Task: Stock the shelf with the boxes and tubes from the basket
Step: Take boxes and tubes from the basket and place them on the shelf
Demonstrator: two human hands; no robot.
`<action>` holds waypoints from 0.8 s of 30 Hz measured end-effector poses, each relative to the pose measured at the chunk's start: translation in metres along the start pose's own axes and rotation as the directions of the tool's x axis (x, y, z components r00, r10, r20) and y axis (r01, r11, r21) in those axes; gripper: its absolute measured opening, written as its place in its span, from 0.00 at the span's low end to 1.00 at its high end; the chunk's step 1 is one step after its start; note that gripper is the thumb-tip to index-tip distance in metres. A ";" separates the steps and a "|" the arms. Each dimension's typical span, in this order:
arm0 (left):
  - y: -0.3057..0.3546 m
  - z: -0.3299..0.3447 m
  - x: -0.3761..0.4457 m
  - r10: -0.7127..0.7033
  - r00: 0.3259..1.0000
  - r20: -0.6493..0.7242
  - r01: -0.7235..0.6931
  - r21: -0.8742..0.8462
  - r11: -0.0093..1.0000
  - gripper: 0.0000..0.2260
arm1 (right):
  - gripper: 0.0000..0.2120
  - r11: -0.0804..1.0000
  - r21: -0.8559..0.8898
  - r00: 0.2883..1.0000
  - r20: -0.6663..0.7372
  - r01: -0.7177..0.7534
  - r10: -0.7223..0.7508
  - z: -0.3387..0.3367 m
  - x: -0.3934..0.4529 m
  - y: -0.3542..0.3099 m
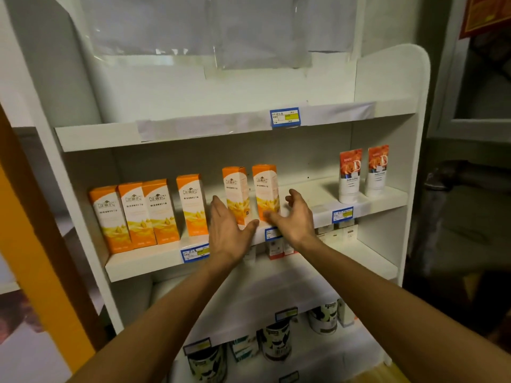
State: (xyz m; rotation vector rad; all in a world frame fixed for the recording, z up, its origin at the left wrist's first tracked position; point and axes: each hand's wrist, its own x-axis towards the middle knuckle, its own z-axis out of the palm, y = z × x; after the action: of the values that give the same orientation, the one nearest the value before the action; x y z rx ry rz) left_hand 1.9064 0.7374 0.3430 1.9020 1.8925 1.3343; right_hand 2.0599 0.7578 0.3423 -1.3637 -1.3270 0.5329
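While six orange boxes [190, 205] and two tubes [362, 172] already stand on the middle shelf [304, 194], your left hand [225, 228] and right hand [294, 217] flank two boxes, fingers open, gripping nothing. Basket unseen; remainder unknown.

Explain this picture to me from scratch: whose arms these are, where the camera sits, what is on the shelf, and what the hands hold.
There is no machine here. A person wears a camera on the head, so you look down their two bare arms at a white shelf. Six orange boxes stand on the middle level, and two tubes stand at its right end. The left hand and right hand reach around the two rightmost boxes, fingers loosely spread; they seem to flank or touch them rather than grip. Tins and small boxes sit on lower levels. The basket is not in view.
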 end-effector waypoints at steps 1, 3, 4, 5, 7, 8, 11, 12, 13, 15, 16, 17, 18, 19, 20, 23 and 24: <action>0.005 -0.002 -0.009 0.022 1.000 -0.008 -0.022 0.009 1.000 0.46 | 0.42 1.000 -0.005 1.000 -0.009 0.001 -0.001 -0.003 -0.004 0.004; 0.013 -0.004 -0.025 0.052 0.999 -0.014 -0.052 0.012 0.999 0.48 | 0.41 1.000 -0.011 1.000 -0.023 -0.006 0.005 -0.011 -0.012 0.011; 0.016 -0.005 -0.033 0.066 0.998 -0.020 -0.066 0.009 0.998 0.48 | 0.40 1.000 -0.008 1.000 -0.026 -0.013 0.013 -0.016 -0.017 0.014; 0.019 -0.005 -0.040 0.082 0.996 -0.029 -0.082 -0.001 0.997 0.48 | 0.39 1.000 0.005 0.999 -0.025 -0.021 0.021 -0.021 -0.023 0.016; 0.023 -0.003 -0.054 0.139 0.989 -0.045 -0.140 -0.020 0.990 0.46 | 0.37 0.998 0.048 0.999 -0.017 -0.042 0.043 -0.032 -0.036 0.023; 0.023 -0.001 -0.061 0.183 0.982 -0.043 -0.184 -0.015 0.983 0.44 | 0.34 0.997 0.057 0.999 -0.015 -0.045 0.046 -0.038 -0.046 0.028; 0.012 0.018 -0.091 0.345 0.938 0.022 -0.346 0.070 0.936 0.38 | 0.27 0.998 -0.058 1.000 0.010 -0.012 0.012 -0.060 -0.080 0.060; 0.006 0.028 -0.102 0.406 0.911 0.076 -0.412 0.122 0.903 0.37 | 0.26 0.993 -0.119 0.999 0.034 -0.015 0.020 -0.067 -0.094 0.075; 0.001 0.040 -0.114 0.468 0.871 0.149 -0.489 0.180 0.853 0.37 | 0.26 0.985 -0.169 0.997 0.066 -0.031 0.043 -0.073 -0.108 0.091; -0.011 0.067 -0.140 0.503 0.801 0.325 -0.585 0.243 0.774 0.36 | 0.27 0.959 -0.277 0.985 0.136 -0.064 0.104 -0.083 -0.134 0.128; -0.018 0.081 -0.152 0.477 0.782 0.402 -0.595 0.253 0.762 0.35 | 0.27 0.940 -0.336 0.978 0.176 -0.051 0.116 -0.087 -0.145 0.145; -0.026 0.096 -0.164 0.446 0.763 0.467 -0.603 0.266 0.752 0.35 | 0.26 0.918 -0.395 0.967 0.221 -0.028 0.125 -0.090 -0.154 0.161; -0.034 0.109 -0.175 0.423 0.743 0.519 -0.614 0.277 0.739 0.34 | 0.27 0.891 -0.454 0.954 0.263 -0.006 0.140 -0.091 -0.163 0.178; -0.041 0.123 -0.185 0.401 0.721 0.565 -0.625 0.281 0.729 0.34 | 0.28 0.847 -0.532 0.938 0.296 0.005 0.180 -0.093 -0.169 0.193; -0.047 0.136 -0.194 0.374 0.700 0.609 -0.631 0.282 0.722 0.35 | 0.31 0.789 -0.614 0.921 0.314 0.013 0.229 -0.095 -0.175 0.208; -0.063 0.169 -0.216 0.268 0.642 0.718 -0.627 0.291 0.723 0.40 | 0.34 0.641 -0.766 0.871 0.346 0.048 0.349 -0.097 -0.190 0.251; -0.069 0.178 -0.223 0.234 0.623 0.746 -0.617 0.286 0.733 0.41 | 0.34 0.618 -0.784 0.852 0.357 0.052 0.382 -0.096 -0.195 0.266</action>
State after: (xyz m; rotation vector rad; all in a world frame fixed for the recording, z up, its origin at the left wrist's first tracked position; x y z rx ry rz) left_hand 2.0140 0.6420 0.0879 2.7466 1.4970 0.0140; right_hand 2.1971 0.6097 0.0647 -2.1976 -2.0055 0.4662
